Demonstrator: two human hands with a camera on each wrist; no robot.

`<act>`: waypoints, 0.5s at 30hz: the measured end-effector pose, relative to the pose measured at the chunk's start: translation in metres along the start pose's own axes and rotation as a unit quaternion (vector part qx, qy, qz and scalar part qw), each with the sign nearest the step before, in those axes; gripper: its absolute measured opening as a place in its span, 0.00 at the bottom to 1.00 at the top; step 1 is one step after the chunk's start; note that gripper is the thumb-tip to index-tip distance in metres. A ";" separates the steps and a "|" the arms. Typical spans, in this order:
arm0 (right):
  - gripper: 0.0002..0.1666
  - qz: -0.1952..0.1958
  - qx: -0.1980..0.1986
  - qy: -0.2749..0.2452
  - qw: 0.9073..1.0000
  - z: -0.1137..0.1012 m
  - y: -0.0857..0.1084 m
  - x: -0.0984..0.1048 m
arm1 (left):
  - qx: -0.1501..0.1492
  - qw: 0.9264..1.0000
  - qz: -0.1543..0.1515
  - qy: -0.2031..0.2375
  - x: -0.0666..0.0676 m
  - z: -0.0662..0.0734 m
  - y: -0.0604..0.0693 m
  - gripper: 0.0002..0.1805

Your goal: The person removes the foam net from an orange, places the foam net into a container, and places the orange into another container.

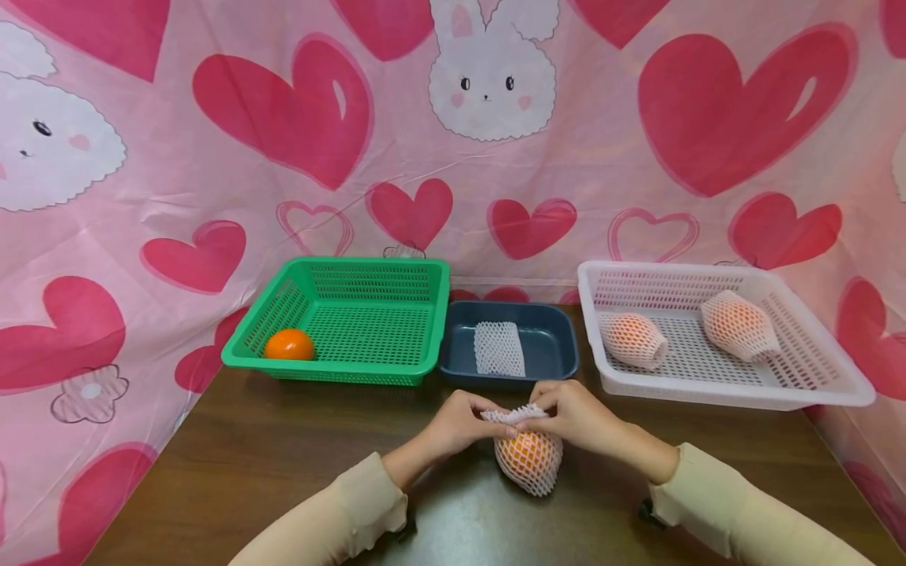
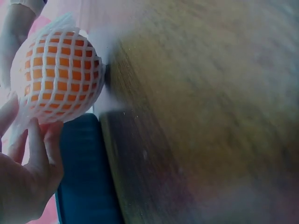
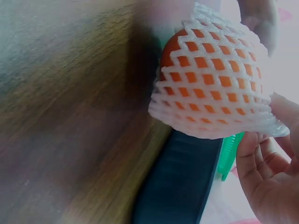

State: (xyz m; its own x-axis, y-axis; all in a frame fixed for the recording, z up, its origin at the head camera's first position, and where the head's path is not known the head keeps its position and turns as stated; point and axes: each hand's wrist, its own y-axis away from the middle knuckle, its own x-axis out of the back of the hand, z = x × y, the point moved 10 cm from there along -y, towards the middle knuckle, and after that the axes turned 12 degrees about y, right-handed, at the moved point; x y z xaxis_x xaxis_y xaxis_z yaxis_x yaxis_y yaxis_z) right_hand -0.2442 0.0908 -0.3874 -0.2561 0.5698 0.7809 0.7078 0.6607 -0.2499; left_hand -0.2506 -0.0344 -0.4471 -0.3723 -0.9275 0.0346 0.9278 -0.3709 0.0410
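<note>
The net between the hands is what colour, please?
White net, clearest in the right wrist view.

L hand (image 2: 30,170) w/ netted orange (image 2: 63,73)

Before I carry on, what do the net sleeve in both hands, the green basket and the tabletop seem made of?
Net sleeve: probably plastic foam, white and matte; its strands look puffy.
Green basket: likely moulded plastic, slightly glossy, with even slots and a smooth rim.
Tabletop: wood or wood-look laminate, brown with a soft sheen; the grain shows, but I can't tell which.
</note>
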 end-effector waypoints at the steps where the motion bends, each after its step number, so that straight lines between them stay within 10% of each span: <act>1: 0.04 0.002 0.001 0.004 1.000 -0.001 0.000 0.000 | -0.005 1.000 0.003 -0.010 0.001 0.002 0.000 0.09; 15: 0.12 0.042 0.013 0.049 0.998 -0.006 0.001 0.000 | -0.066 0.993 0.026 -0.091 0.012 0.022 0.003 0.05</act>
State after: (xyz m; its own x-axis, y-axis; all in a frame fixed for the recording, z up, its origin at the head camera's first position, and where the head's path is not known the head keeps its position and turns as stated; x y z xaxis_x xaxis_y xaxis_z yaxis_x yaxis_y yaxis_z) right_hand -0.2394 0.0889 -0.3847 -0.1307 0.5740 0.8083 0.7064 0.6260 -0.3303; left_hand -0.2528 -0.0454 -0.4246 -0.3111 -0.9260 0.2140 0.9366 -0.3369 -0.0962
